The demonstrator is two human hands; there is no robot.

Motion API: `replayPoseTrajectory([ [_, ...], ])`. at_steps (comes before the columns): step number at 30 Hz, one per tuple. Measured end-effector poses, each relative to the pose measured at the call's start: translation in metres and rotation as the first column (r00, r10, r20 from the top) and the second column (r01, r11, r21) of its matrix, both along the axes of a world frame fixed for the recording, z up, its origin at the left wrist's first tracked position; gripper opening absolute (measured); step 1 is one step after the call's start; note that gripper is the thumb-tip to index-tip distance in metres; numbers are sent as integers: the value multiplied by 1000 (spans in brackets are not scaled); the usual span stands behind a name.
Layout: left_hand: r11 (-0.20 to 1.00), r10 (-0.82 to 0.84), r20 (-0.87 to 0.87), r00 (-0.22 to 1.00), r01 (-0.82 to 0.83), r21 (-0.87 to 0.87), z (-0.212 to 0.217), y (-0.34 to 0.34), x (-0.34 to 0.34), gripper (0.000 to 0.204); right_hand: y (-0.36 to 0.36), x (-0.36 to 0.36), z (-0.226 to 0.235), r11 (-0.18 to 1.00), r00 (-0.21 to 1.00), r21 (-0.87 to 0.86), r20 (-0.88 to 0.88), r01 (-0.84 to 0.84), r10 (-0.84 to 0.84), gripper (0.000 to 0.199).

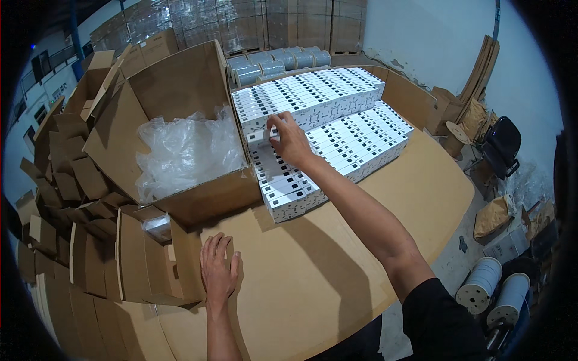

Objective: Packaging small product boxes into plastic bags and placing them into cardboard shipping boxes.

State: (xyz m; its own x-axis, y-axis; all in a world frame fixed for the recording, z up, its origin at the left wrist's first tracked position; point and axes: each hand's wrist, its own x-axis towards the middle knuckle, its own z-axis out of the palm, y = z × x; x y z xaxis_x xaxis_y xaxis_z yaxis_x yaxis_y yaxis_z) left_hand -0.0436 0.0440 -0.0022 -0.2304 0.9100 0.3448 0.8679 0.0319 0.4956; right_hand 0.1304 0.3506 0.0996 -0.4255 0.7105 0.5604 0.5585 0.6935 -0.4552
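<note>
My right hand [290,141] reaches to the left end of the stacked small white boxes [310,99]. Its thumb and fingers are curved and apart, close to the front face of the upper layer, with no box lifted between them. The lower layer [343,150] extends nearer to me, with dark squares on the box tops. Beside a small open carton [135,259], my left hand [218,265] rests with its fingers stretched out at the carton's right side. Inside that carton are a clear plastic piece [158,227] and a brown cardboard insert.
A large open carton [198,207] holding crumpled clear plastic [186,153] stands left of the stack. Several empty cartons [72,174] crowd the far left. The table [289,271] is covered in cardboard. Spools [277,63], a black chair [501,141] and white reels [480,283] stand beyond it.
</note>
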Motion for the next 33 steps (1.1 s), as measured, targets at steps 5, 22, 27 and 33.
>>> replayPoseTrajectory([
  [5,1000,-6,3,1000,6,30,-3,-1,0,41,5,4,-20,980,995,188,-73,-60,75,43],
  [22,995,-97,839,535,54,81,7,5,-1,32,-159,48,4,996,943,7,-319,-94,91,27],
  [27,972,-114,973,201,224,68,27,4,1,43,-205,43,-14,964,943,-174,-302,-200,141,28],
  [33,984,-79,992,101,169,61,19,-6,-12,37,-228,16,-46,872,889,-299,-373,-387,267,27],
])
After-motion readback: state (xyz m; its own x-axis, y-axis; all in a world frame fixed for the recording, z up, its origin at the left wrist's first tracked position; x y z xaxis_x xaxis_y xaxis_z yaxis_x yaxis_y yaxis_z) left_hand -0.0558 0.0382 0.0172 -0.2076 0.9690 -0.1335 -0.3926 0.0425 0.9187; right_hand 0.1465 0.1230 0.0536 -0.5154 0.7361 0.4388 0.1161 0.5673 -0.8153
